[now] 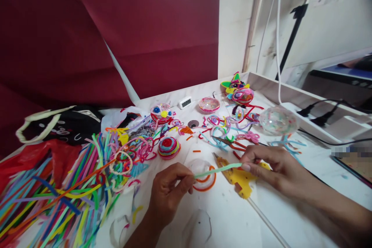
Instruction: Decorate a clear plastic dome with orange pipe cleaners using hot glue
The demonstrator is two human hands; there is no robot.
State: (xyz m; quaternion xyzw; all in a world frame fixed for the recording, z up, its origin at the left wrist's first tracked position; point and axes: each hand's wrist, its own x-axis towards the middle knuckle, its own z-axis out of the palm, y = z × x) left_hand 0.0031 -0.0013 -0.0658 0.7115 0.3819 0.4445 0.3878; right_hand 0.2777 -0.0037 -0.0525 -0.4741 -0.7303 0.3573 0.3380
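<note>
My left hand (168, 190) pinches the left end of a pale green pipe cleaner (217, 169). My right hand (269, 166) pinches its right end, so the stem is stretched between both hands above the white table (232, 217). Under the stem lies a clear plastic half-dome (202, 170) ringed with an orange pipe cleaner. A yellow glue gun (240, 182) rests on the table just below my right hand, its white glue stick (267, 223) trailing toward the near edge.
A big heap of coloured pipe cleaners (58, 193) fills the left. A striped coiled dome (169, 147), decorated clear balls (277, 121), a small white clock (185, 102), a black bag (62, 126), a white power strip (314, 122) with cables and a phone (356, 164) surround the hands.
</note>
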